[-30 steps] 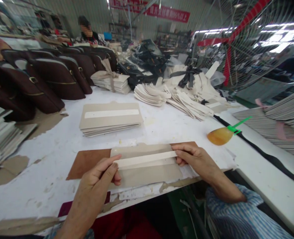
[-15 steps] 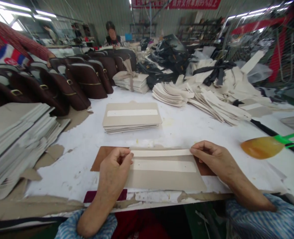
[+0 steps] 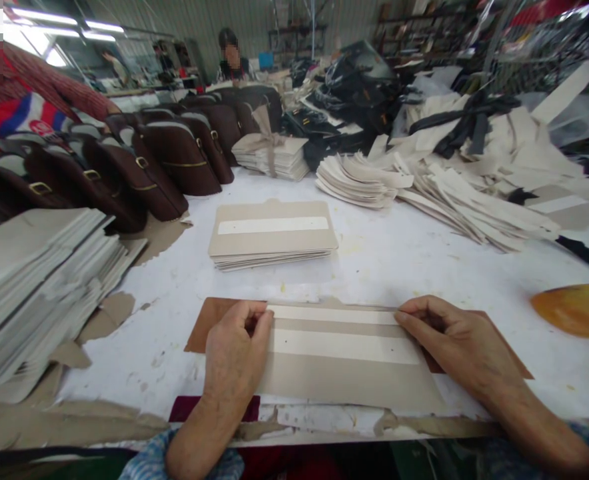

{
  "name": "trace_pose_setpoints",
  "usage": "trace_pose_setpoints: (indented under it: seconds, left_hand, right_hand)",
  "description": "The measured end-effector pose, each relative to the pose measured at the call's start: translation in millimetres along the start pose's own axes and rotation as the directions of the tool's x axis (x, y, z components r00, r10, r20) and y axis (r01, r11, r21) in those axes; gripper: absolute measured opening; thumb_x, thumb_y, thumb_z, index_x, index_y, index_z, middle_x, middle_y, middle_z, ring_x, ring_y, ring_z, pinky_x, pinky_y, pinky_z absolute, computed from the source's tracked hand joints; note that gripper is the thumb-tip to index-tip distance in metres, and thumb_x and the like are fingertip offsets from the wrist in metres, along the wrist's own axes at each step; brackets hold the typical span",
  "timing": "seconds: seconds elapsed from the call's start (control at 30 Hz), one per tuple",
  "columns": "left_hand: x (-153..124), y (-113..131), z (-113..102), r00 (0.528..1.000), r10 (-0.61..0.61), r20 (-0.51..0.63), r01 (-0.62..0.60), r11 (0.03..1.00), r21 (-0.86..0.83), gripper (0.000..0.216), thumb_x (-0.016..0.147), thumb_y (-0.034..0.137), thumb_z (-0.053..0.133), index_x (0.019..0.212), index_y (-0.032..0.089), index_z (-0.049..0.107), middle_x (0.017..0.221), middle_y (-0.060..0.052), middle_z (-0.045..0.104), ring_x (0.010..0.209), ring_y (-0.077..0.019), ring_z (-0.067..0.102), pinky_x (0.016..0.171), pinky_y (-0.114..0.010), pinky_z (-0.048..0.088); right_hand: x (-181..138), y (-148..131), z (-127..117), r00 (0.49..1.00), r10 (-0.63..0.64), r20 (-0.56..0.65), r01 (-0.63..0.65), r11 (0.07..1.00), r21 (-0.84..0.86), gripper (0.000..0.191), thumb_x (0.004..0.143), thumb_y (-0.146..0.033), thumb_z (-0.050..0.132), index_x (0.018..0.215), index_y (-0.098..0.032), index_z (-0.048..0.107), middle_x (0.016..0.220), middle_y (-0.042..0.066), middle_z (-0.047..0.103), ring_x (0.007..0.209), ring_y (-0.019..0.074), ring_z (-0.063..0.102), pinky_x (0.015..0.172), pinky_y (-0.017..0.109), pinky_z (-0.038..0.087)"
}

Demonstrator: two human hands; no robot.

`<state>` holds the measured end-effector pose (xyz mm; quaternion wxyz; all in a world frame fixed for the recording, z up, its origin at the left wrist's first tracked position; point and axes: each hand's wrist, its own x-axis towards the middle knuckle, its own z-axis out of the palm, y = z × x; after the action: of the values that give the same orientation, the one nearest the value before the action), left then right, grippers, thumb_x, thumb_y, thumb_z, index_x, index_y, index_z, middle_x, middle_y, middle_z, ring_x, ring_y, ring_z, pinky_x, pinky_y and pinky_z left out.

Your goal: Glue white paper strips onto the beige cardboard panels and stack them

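A beige card panel (image 3: 344, 380) lies on a brown board (image 3: 209, 323) at the table's near edge. One white strip (image 3: 344, 347) is stuck across its middle. A second white strip (image 3: 332, 314) stretches along its far edge. My left hand (image 3: 237, 353) pinches that strip's left end with fingers closed. My right hand (image 3: 457, 347) pinches its right end, fingers curled.
A stack of finished panels (image 3: 272, 233) lies ahead. Tall card stacks (image 3: 34, 280) stand at the left, brown bags (image 3: 169, 157) behind them. Fanned white pieces (image 3: 424, 193) cover the right. An amber scraper (image 3: 577, 308) lies at the right. Two other people sit far left and at the back.
The loose white strip went from above the panel's middle to its far edge, held at both ends. An attached strip now shows on the panel. The view swung left.
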<state>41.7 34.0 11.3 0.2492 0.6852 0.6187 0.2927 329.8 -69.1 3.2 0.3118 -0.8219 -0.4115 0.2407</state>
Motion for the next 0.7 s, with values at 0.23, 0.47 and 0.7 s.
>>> trace_pose_setpoints:
  seconds: [0.23,0.47,0.7]
  left_hand:
    - [0,4,-1,1.0,-0.026,0.002,0.026,0.999,0.021,0.02,0.082,0.042,0.058,0.083,0.027,0.071,0.076,0.0,0.076,0.07,-0.0217,0.071,0.074,-0.036,0.053]
    - [1,6,0,0.999,-0.039,-0.004,0.039,0.999,0.013,0.026,0.08,0.042,0.062,0.097,0.024,0.07,0.077,0.0,0.072,0.067,-0.0202,0.069,0.07,-0.036,0.054]
    - [-1,2,2,0.999,-0.035,0.001,0.035,0.999,0.024,0.027,0.081,0.038,0.064,0.103,0.023,0.07,0.083,0.0,0.071,0.066,-0.0179,0.067,0.071,-0.036,0.055]
  right_hand:
    - [-1,0,1,0.995,-0.095,-0.037,0.091,0.991,-0.097,0.04,0.076,-0.065,0.059,0.077,-0.027,0.073,0.059,0.001,0.067,0.048,0.0201,0.06,0.048,0.032,0.047]
    - [3,12,-3,0.997,-0.062,0.056,0.069,0.986,-0.153,0.044,0.078,-0.07,0.06,0.083,-0.03,0.076,0.068,0.001,0.072,0.057,0.0219,0.066,0.054,0.033,0.05]
    - [2,19,-2,1.0,0.01,0.024,-0.006,0.985,-0.174,0.048,0.073,-0.074,0.06,0.083,-0.03,0.076,0.069,0.0,0.073,0.062,0.0233,0.068,0.059,0.035,0.052]
